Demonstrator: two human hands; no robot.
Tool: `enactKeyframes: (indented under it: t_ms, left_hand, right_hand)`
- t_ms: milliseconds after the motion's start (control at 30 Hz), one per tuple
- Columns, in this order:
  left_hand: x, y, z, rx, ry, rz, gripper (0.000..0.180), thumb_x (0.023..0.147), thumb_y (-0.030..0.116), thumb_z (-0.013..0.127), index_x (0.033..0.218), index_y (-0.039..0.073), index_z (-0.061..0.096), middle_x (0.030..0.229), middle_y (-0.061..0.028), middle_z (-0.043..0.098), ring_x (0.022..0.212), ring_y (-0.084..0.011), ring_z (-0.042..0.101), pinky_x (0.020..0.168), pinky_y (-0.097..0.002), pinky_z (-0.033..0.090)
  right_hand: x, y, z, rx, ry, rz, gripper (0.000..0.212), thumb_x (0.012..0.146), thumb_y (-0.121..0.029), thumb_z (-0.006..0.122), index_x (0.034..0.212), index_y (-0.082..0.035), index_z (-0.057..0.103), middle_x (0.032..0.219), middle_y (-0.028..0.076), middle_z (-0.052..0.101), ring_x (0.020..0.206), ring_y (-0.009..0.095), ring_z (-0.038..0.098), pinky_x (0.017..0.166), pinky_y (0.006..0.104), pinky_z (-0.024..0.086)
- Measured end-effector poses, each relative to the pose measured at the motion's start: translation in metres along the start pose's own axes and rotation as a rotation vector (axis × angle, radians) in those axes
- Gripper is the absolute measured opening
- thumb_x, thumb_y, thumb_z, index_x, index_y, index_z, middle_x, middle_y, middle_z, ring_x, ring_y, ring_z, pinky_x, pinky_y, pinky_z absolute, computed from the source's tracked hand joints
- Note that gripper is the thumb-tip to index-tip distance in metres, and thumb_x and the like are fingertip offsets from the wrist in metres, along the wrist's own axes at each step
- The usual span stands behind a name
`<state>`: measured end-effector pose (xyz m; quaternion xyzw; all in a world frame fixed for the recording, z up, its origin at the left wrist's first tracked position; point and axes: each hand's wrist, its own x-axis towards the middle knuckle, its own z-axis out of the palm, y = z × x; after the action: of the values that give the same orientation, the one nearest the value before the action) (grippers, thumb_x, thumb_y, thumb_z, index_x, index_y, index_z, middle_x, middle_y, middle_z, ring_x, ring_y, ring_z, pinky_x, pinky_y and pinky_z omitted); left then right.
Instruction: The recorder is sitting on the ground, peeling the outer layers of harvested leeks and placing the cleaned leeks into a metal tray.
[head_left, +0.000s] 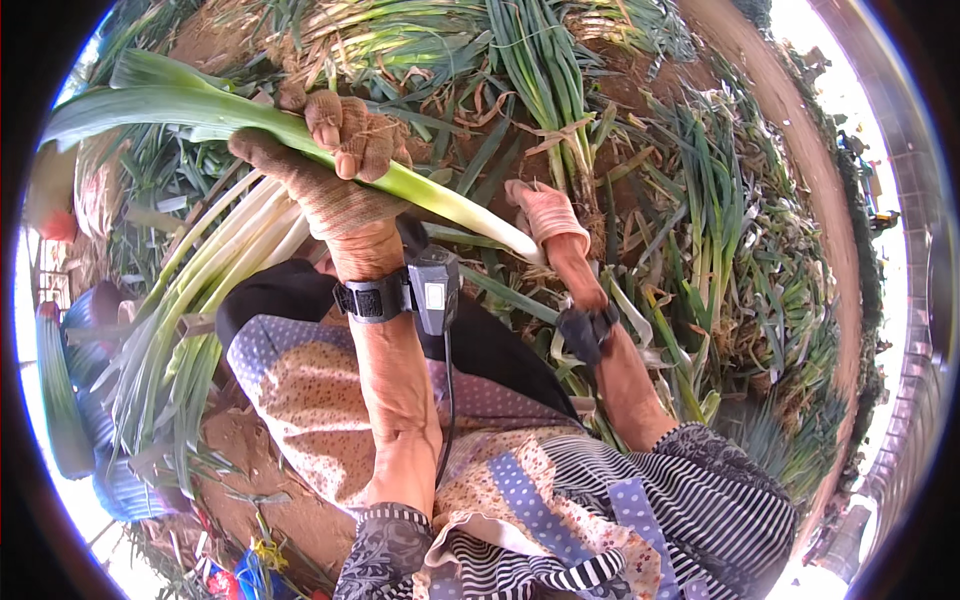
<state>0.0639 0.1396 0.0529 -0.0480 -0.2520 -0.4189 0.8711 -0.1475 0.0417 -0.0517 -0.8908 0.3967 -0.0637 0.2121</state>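
Note:
My left hand, in a worn brown knit glove, is closed around the stem of a leek. The leek slants across the view, its green leaves at the upper left and its white end down beside my right hand. That hand wears a light glove with bare fingertips and reaches low over the ground. Its fingertips look apart with nothing between them, though some fingers are hidden. Just beyond it lies a bunch of leeks with dry roots. Left of my knee, below the left hand, rests a pile of pale-stemmed leeks.
More leeks lie across the far ground. Leeks and loose leaf scraps heap up on the right, beside a bare dirt strip. A blue ribbed object stands at the left edge. A black cord hangs from my left wrist device.

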Motion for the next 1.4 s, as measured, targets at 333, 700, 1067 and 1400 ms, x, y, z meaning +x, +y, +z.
enactKeyframes:
  t_ms: [333, 700, 1067, 1400]
  left_hand:
    - [-0.007, 0.132, 0.040, 0.389, 0.150, 0.298, 0.053, 0.084, 0.062, 0.049, 0.082, 0.009, 0.051, 0.060, -0.0021, 0.048, 0.047, -0.0121, 0.040, 0.044, -0.0250, 0.032]
    - [-0.038, 0.127, 0.072, 0.417, 0.720, 0.567, 0.046, 0.094, 0.050, 0.041, 0.083, 0.006, 0.048, 0.063, -0.0057, 0.048, 0.051, -0.0159, 0.041, 0.050, -0.0267, 0.039]
    - [-0.056, 0.323, 0.103, 0.694, 0.753, 0.984, 0.040, 0.091, 0.045, 0.039, 0.078, 0.007, 0.038, 0.064, -0.0058, 0.043, 0.057, -0.0163, 0.043, 0.054, -0.0261, 0.041]
    - [-0.069, 0.424, 0.027, 0.893, 0.869, 0.953, 0.042, 0.088, 0.045, 0.055, 0.095, 0.004, 0.053, 0.080, -0.0134, 0.060, 0.064, -0.0252, 0.058, 0.055, -0.0341, 0.049]
  right_hand:
    - [-0.071, 0.010, -0.027, 1.155, 0.488, 0.548, 0.025, 0.087, -0.014, 0.061, 0.109, -0.004, 0.063, 0.087, 0.005, 0.064, 0.077, 0.012, 0.056, 0.073, 0.0232, 0.046]
    - [-0.054, -0.110, -0.028, -0.291, 0.519, -0.376, 0.045, 0.073, -0.047, 0.068, 0.099, -0.012, 0.059, 0.070, 0.005, 0.060, 0.064, 0.024, 0.061, 0.059, 0.0347, 0.049]
    - [-0.158, 0.130, -0.030, -0.505, -0.046, 0.650, 0.022, 0.085, -0.027, 0.052, 0.098, -0.013, 0.063, 0.102, 0.016, 0.064, 0.096, 0.037, 0.060, 0.077, 0.0452, 0.048]
    - [-0.180, 0.122, 0.016, -0.435, -0.242, 0.705, 0.037, 0.075, -0.033, 0.066, 0.104, -0.009, 0.065, 0.107, 0.018, 0.063, 0.102, 0.035, 0.059, 0.084, 0.0431, 0.048]
